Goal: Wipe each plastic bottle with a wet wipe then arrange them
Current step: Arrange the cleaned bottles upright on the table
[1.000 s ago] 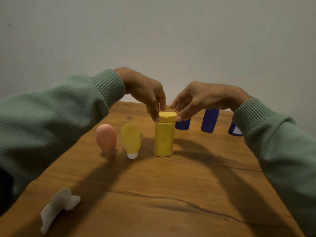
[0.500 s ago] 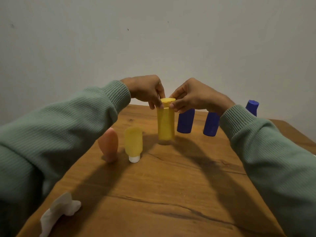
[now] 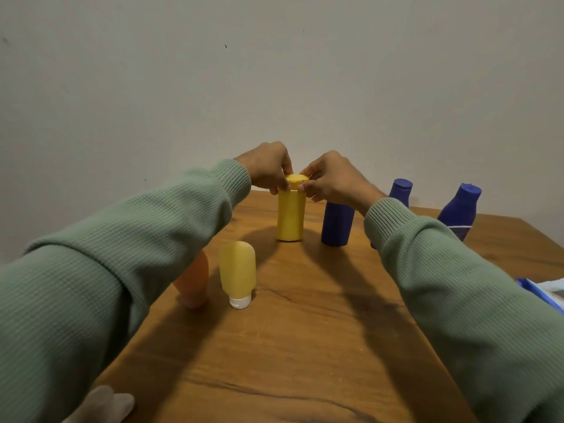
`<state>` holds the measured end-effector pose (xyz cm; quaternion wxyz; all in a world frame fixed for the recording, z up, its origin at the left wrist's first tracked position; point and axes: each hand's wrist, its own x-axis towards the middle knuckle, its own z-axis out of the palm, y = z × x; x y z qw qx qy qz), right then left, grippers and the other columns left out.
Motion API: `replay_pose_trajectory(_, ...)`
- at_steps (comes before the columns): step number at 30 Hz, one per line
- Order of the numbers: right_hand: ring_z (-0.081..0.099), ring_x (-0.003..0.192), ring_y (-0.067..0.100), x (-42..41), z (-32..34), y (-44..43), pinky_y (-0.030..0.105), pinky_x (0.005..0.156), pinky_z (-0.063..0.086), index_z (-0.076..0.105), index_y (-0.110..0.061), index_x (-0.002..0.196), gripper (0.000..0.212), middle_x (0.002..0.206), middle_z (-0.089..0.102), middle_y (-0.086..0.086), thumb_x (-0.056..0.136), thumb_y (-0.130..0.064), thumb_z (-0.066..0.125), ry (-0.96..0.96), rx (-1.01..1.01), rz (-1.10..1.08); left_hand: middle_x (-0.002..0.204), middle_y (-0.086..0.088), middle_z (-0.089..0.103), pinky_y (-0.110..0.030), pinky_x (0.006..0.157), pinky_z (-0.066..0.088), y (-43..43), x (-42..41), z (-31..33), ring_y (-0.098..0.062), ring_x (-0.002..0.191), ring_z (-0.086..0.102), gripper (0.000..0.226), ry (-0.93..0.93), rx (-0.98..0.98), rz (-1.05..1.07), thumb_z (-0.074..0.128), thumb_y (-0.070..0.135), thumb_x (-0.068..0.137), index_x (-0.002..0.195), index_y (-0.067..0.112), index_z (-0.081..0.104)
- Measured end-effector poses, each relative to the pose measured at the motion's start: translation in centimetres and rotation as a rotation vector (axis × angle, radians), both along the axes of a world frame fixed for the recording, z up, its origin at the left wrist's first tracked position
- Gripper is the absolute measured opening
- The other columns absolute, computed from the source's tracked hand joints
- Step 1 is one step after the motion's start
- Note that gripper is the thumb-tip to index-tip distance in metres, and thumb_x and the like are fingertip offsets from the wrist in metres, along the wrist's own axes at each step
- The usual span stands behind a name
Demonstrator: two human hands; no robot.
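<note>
So the tall yellow bottle [image 3: 290, 215] is standing upright toward the far end of the wooden table [image 3: 305, 346], and you've got it pinched at the cap from both sides: left hand [image 3: 268, 166] on the 9 o'clock side, right hand [image 3: 331, 177] on the 3 o'clock side, fingertips closed on the lid. Looks to me like the arranging step rather than wiping, since neither hand has a wipe in it. The crumpled wet wipe [image 3: 103, 404] is sitting way down at the near edge, around 7 o'clock from the bottle.

Just beside it at 3 o'clock is a dark blue bottle [image 3: 337, 222], with two more blue ones further right: one [image 3: 401, 190] half hidden behind your right wrist and one [image 3: 459, 212] out near the table's far right edge. At roughly 7 o'clock from the yellow one, nearer to you, there's the squat yellow tube [image 3: 238, 273] standing on its white cap, and an orange tube [image 3: 193, 282] mostly hidden behind your left sleeve.

Next move, I'd guess: let go gently so it doesn't wobble into the blue neighbour. A top-only grip tips tall bottles easily. Then bring the two tubes up into line.
</note>
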<state>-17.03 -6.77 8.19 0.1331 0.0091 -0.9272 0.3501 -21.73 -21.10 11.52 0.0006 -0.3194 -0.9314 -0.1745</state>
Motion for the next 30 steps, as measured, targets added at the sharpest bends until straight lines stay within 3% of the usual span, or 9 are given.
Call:
replay_pose_trajectory(6, 0.068, 0.078, 0.018, -0.4, -0.2, -0.4, 0.034, 0.072, 0.059, 0.063, -0.002, 0.115, 0.035, 0.095, 0.068, 0.011, 0.084, -0.017, 0.069, 0.008, 0.017, -0.009, 0.095, -0.008, 0.067, -0.018, 0.063, 0.052, -0.1, -0.7, -0.4, -0.010, 0.070, 0.063, 0.030, 0.027, -0.026, 0.010, 0.068, 0.008, 0.088, 0.117, 0.001, 0.066)
replay_pose_trajectory(14, 0.067, 0.079, 0.018, -0.3, 0.0, -0.5, 0.029, 0.070, 0.059, 0.060, -0.003, 0.120, 0.040, 0.098, 0.068, 0.012, 0.084, -0.017, 0.069, -0.022, 0.020, -0.016, 0.107, -0.012, 0.069, -0.026, 0.073, 0.057, -0.4, -0.8, -0.1, -0.015, 0.079, 0.066, 0.033, 0.038, -0.011, 0.024, 0.069, 0.007, 0.087, 0.120, 0.003, 0.065)
replay_pose_trajectory(24, 0.067, 0.080, 0.018, 0.0, 0.5, 0.0, 0.032, 0.073, 0.058, 0.055, -0.008, 0.124, 0.054, 0.105, 0.066, 0.011, 0.076, -0.022, 0.076, -0.019, 0.032, -0.087, 0.118, -0.013, 0.065, -0.019, 0.064, 0.049, -1.2, 0.1, 0.8, -0.016, 0.084, 0.063, 0.046, 0.008, -0.017, 0.053, 0.072, 0.011, 0.085, 0.128, 0.003, 0.057)
replay_pose_trajectory(27, 0.067, 0.079, 0.017, 0.9, 1.4, 0.3, 0.035, 0.076, 0.057, 0.059, -0.010, 0.117, 0.048, 0.105, 0.067, 0.009, 0.074, -0.020, 0.078, 0.031, 0.032, -0.099, 0.120, -0.013, 0.066, -0.025, 0.073, 0.049, -2.6, 1.0, 2.1, -0.019, 0.089, 0.064, 0.049, 0.013, -0.029, 0.063, 0.073, 0.015, 0.085, 0.130, 0.003, 0.056)
replay_pose_trajectory(30, 0.069, 0.072, 0.013, 2.5, 2.8, -0.4, 0.025, 0.065, 0.057, 0.065, -0.007, 0.107, 0.034, 0.092, 0.070, 0.008, 0.076, -0.015, 0.076, 0.069, -0.006, -0.048, 0.115, -0.011, 0.069, -0.028, 0.077, 0.051, -4.5, 2.2, 3.8, -0.019, 0.090, 0.066, 0.044, 0.008, -0.047, 0.064, 0.072, 0.021, 0.087, 0.126, 0.005, 0.060)
